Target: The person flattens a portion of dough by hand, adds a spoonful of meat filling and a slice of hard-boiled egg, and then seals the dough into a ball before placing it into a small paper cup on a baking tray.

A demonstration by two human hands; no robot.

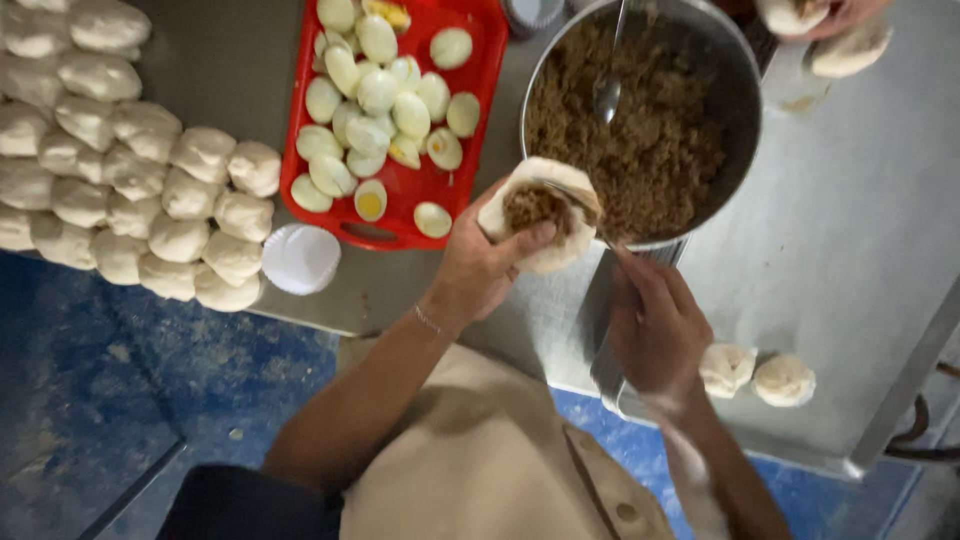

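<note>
My left hand (487, 262) cups a flattened round of white dough (545, 212) with a heap of brown minced filling in its middle. My right hand (655, 325) is just below and right of it, holding a thin metal spoon handle (578, 195) whose tip rests on the filling. Right behind the dough stands a large steel bowl (741, 140) full of the same brown filling, with a second spoon (608, 92) stuck in it.
A red tray (480, 60) of halved boiled eggs sits left of the bowl. Several dough balls (150, 180) are piled at the far left beside a stack of white paper cups (301, 259). Two dough balls (755, 375) lie at the right. Another person's hand (825, 22) holds dough top right.
</note>
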